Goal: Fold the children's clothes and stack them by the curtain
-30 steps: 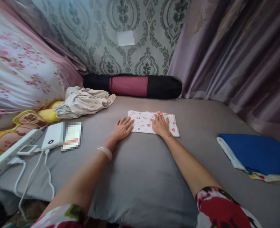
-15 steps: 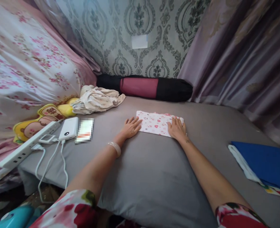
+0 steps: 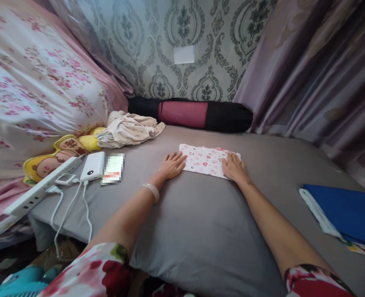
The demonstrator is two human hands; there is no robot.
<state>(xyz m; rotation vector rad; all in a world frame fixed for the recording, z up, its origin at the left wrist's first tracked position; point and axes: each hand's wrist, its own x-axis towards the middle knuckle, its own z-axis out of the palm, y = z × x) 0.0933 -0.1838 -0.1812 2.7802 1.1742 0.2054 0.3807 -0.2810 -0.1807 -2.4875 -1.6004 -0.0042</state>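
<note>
A folded white cloth with pink and red prints lies flat on the grey bed sheet. My left hand rests at its left end, palm down, with the fingertips touching the cloth's edge and the fingers apart. On the cloth's right end lies my right hand, also palm down with outstretched fingers, covering part of that end. A bit of pink frilly fabric shows along the far edge. Neither hand grips anything.
Left are a white power strip with cables, a white power bank, a yellow cushion and crumpled beige fabric. A black and maroon roll bag lies against the wall. Folded blue fabric is at right.
The whole view has shifted slightly, so things appear a little further right. Both hands keep their places on the folded cloth, which looks unchanged.
</note>
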